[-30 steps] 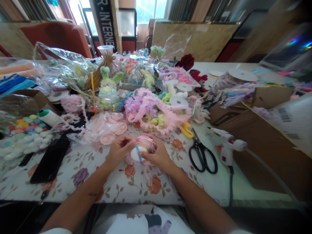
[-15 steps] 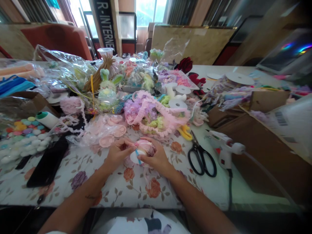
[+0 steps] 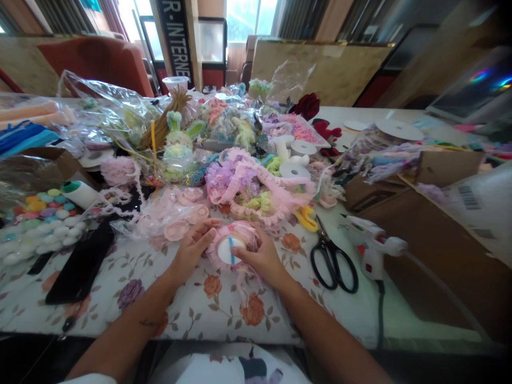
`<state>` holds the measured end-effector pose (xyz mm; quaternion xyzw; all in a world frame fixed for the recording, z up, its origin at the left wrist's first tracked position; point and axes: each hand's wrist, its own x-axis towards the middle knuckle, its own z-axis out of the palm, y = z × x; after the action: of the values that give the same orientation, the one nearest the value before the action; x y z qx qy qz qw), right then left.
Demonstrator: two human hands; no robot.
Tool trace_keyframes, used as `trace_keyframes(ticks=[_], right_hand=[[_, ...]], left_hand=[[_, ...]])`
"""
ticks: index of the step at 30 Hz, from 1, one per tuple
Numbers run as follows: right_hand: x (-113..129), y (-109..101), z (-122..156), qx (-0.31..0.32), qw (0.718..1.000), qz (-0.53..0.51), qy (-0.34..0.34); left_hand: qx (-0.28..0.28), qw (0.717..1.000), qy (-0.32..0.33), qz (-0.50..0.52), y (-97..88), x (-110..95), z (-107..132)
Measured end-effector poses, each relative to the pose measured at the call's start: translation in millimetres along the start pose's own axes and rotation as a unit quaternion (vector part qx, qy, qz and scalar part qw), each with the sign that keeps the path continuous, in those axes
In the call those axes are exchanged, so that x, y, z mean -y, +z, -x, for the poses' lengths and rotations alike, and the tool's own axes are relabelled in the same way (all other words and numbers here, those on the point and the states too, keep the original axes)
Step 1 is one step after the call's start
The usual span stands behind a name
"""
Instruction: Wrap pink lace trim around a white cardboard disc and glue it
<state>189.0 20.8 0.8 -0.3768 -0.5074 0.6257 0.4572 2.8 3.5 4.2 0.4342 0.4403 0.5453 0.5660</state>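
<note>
Between my hands is a round piece (image 3: 226, 250) with a white disc in its middle, a blue strip across the disc and pink ruffled trim around the edge. My right hand (image 3: 262, 255) grips it from the right, thumb on the disc and fingers behind. At its left edge, my left hand (image 3: 195, 246) has its fingers stretched out and loose beside the trim. Thin pink strands (image 3: 243, 285) hang below the piece onto the flowered cloth. Just beyond lies a heap of pink ruffled ribbon (image 3: 276, 184).
Black scissors (image 3: 334, 261) and a white glue gun (image 3: 368, 242) lie to the right, before a cardboard box (image 3: 424, 256). A black phone (image 3: 82, 266) and bagged pompoms (image 3: 48, 224) are at the left. Craft materials crowd the table's far side.
My left fingers have come off the trim they were pinching and spread out at the left. The round piece now faces up more, showing its white disc and pink ruffle.
</note>
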Motion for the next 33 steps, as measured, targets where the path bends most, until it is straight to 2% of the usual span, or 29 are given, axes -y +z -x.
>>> trace_keyframes(ticks=[4, 9, 14, 19, 33], right_hand=[[0.0, 1.4, -0.4, 0.002, 1.000, -0.017, 0.000], [-1.7, 2.9, 0.8, 0.012, 1.000, -0.014, 0.001], [-9.2, -1.4, 0.5, 0.016, 1.000, 0.017, -0.007], [-12.6, -3.9, -0.5, 0.029, 0.999, 0.039, -0.017], [-11.9, 1.1, 1.0, -0.001, 0.998, 0.055, -0.028]], left_hand=[[-0.017, 0.999, 0.035, -0.030, 3.3, -2.2, 1.4], [-0.045, 0.997, 0.040, -0.056, 5.4, -1.3, 2.6], [-0.044, 0.997, 0.015, -0.058, 3.4, 1.1, 1.6], [-0.031, 0.997, 0.029, -0.059, 3.8, 0.4, 1.1], [-0.021, 0.996, 0.015, -0.087, 2.0, -0.4, 0.8]])
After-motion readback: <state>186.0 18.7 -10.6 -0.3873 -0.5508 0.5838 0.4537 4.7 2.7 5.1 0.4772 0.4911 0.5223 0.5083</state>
